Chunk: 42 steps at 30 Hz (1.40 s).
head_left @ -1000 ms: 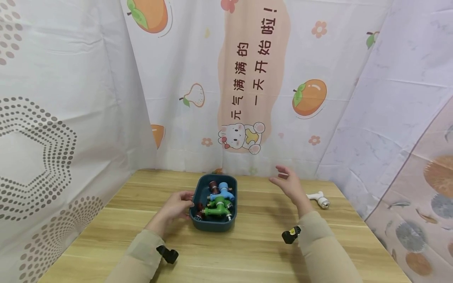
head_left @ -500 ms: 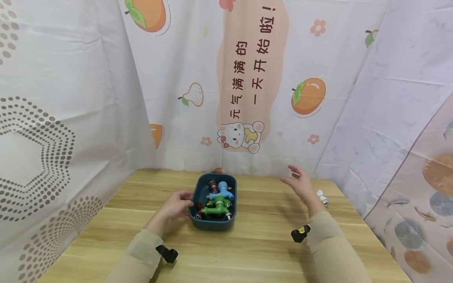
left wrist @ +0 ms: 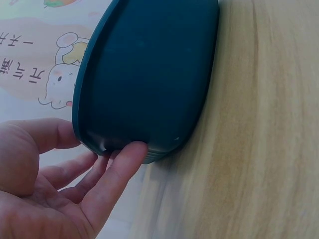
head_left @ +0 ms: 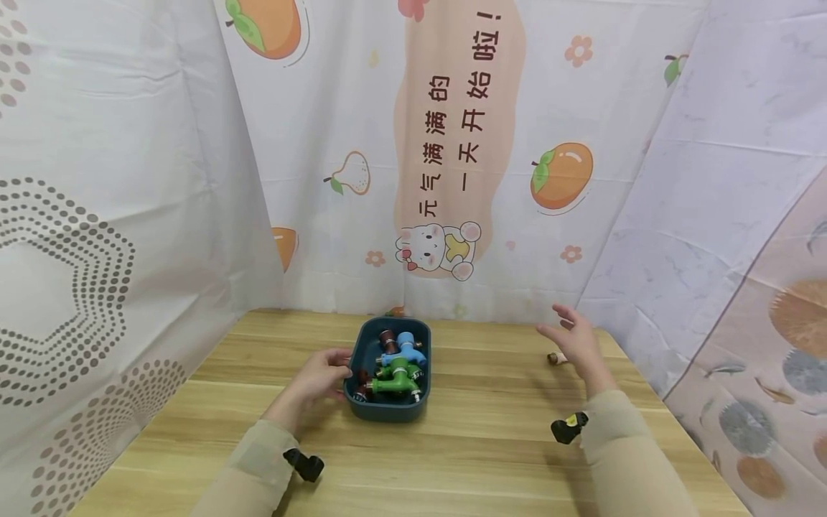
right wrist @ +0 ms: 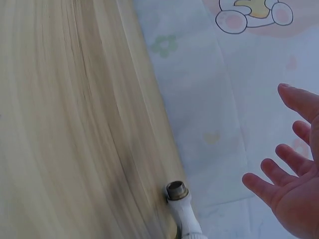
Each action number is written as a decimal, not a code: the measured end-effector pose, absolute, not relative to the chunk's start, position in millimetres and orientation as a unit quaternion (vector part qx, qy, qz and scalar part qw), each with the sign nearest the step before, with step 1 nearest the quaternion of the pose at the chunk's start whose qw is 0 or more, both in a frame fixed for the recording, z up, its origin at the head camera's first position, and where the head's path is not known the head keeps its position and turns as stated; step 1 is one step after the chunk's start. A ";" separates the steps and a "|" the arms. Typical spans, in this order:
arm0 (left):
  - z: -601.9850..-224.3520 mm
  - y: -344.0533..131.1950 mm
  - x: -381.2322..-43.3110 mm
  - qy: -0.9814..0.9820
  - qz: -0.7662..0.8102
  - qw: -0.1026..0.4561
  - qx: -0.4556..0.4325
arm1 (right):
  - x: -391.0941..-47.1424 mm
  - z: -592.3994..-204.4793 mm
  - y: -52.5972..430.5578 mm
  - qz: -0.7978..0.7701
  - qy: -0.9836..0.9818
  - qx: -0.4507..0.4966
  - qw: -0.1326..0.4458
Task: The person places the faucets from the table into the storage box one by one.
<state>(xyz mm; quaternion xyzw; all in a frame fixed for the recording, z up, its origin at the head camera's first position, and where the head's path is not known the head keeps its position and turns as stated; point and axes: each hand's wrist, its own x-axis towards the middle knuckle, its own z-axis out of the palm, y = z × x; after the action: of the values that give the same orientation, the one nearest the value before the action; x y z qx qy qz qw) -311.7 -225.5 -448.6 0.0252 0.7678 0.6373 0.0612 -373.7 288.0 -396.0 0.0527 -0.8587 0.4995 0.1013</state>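
Note:
My left hand [head_left: 318,375] grips the left side of a dark teal plastic bin [head_left: 389,412], thumb at its rim. In the left wrist view, fingertips press the outer wall of the bin [left wrist: 149,74]. Inside the bin lie several plastic taps: a blue tap [head_left: 407,345], green taps [head_left: 400,380] and dark red-brown taps [head_left: 388,340]. My right hand [head_left: 576,346] is raised at the right with fingers spread, holding nothing. Behind and below it, a white tap [head_left: 557,357] is mostly hidden; the right wrist view shows its metal threaded end and part of the white tap body [right wrist: 185,214].
The wooden table [head_left: 478,431] reaches back to a printed white curtain [head_left: 362,237], with more curtain at both sides. A small black camera is strapped to each wrist.
My right hand has moved to the right, passing in front of the white tap, so that only its end shows now. My left hand and the bin have stayed in place.

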 end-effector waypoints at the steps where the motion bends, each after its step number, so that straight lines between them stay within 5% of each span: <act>1: -448.1 -225.4 -311.5 0.766 0.639 0.061 0.024 | -373.0 -396.1 290.1 0.500 -0.859 0.051 0.102; 42: -450.0 -225.1 -310.7 0.770 0.636 0.047 0.018 | -363.9 -435.0 357.9 0.452 -0.889 -0.038 0.070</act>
<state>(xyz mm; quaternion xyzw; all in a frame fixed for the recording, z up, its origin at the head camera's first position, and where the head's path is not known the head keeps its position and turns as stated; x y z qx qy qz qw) -310.7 -225.1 -450.0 0.0185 0.7699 0.6362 0.0473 -363.9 357.9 -435.0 -0.0379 -0.8886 0.4516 0.0702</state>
